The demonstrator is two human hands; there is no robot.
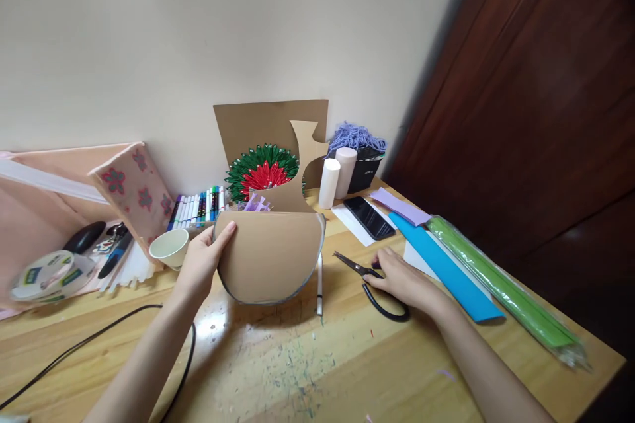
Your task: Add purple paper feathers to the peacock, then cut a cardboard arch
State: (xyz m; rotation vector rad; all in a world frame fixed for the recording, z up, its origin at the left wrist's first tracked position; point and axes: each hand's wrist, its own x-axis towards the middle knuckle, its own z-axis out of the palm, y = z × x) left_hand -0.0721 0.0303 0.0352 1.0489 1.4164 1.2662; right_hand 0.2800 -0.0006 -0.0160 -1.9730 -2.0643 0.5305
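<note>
My left hand (202,259) grips the left edge of a brown cardboard cutout (272,251), rounded below with a narrow neck rising at its top, and holds it upright over the wooden table (278,363). My right hand (401,279) rests on the black handles of a pair of scissors (370,281) lying on the table, fingers curled over them. A pen or marker (320,284) lies just right of the cutout's lower edge.
Behind the cutout stand a cardboard sheet (262,122) and a red-and-green paper rosette (260,172). Markers (198,206), a small cup (169,248), tape roll (47,272), phone (370,217), white cylinders (329,182), yarn box (364,158), blue (446,268) and green (501,284) paper rolls surround. A black cable (99,330) crosses front left.
</note>
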